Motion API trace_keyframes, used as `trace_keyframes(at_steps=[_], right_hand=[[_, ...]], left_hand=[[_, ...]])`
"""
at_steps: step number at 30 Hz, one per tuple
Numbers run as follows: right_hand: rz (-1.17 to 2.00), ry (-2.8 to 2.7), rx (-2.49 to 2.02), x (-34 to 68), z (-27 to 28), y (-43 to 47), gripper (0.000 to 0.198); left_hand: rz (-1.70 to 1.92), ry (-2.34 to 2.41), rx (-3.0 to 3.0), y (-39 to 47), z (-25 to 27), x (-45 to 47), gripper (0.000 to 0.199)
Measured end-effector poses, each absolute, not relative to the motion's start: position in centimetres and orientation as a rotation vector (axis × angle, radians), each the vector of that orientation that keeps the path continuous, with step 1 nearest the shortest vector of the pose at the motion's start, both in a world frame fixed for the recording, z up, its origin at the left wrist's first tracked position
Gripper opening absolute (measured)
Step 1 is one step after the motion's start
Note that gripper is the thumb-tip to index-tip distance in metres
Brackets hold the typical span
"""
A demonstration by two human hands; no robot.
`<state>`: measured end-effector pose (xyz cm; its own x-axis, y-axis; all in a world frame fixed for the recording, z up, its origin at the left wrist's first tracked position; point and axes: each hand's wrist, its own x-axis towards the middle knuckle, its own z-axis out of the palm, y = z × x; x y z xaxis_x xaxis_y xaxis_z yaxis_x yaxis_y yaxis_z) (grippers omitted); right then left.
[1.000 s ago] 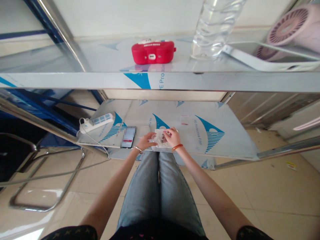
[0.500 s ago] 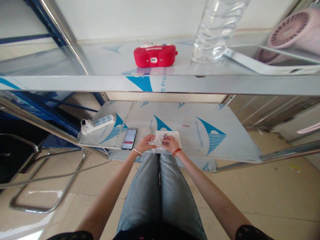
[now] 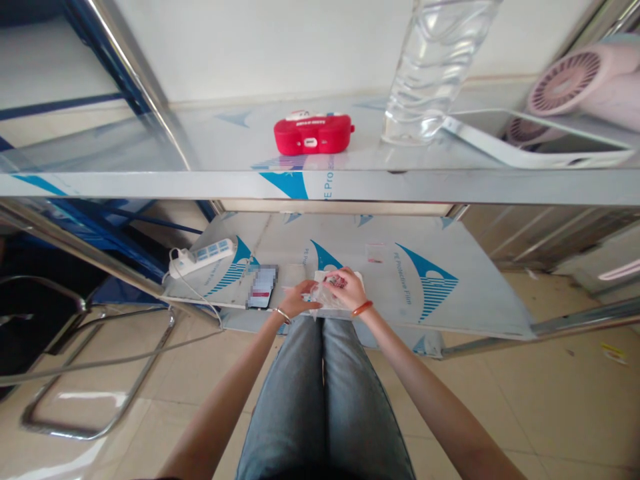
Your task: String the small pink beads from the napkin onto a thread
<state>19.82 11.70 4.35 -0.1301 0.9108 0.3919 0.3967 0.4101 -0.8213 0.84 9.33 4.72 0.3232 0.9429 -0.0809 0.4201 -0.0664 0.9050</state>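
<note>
Over the lower shelf, my left hand (image 3: 299, 301) has its fingers curled on a crumpled clear plastic bag (image 3: 325, 297). My right hand (image 3: 353, 288) pinches a small pink-and-dark patterned item (image 3: 336, 281), too small to make out its kind. That item is at the upper side of the bag; whether it is inside or outside cannot be told. A flat white rectangular piece (image 3: 320, 274) lies beneath the bag and my right hand, mostly covered by them.
Left of my hands lie a phone (image 3: 263, 287) and a white power strip (image 3: 203, 258) with a cable. A small clear packet (image 3: 375, 253) lies to the right. The upper shelf (image 3: 210, 185) overhangs, bearing a red case (image 3: 313, 136), water bottle (image 3: 433, 73), white-edged device (image 3: 530, 150) and pink fan (image 3: 575, 83).
My right hand has lifted a little with the patterned item, and its fingers now point more to the left. The plastic bag has shifted toward it. The whole view has tilted slightly upward.
</note>
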Motion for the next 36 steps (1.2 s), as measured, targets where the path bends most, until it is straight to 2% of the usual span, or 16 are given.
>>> trace_keyframes(at_steps=[4, 8, 15, 22, 27, 36], right_hand=[[0.711, -1.833, -1.089, 19.2, 6.3, 10.9, 0.025], [0.802, -1.664, -1.157, 20.3, 6.1, 11.0, 0.028], [1.305, -1.534, -1.019, 20.1, 5.9, 10.2, 0.038], [1.36, -1.528, -1.077, 19.4, 6.9, 8.6, 0.042], [1.408, -1.435, -1.157, 20.3, 8.1, 7.7, 0.039], [1.177, -1.427, -1.145, 22.4, 11.0, 6.9, 0.034]], left_hand=[[0.75, 1.214, 1.613, 9.6, 4.5, 1.3, 0.06], [0.83, 1.114, 1.46, 9.8, 5.0, 1.2, 0.06], [0.832, 1.004, 1.221, 8.4, 7.5, 0.9, 0.049], [0.731, 0.964, 1.358, 7.0, 9.9, 1.9, 0.029], [0.758, 0.971, 1.371, 6.9, 10.7, 3.1, 0.033], [0.968, 1.008, 1.282, 7.0, 10.6, 4.5, 0.041]])
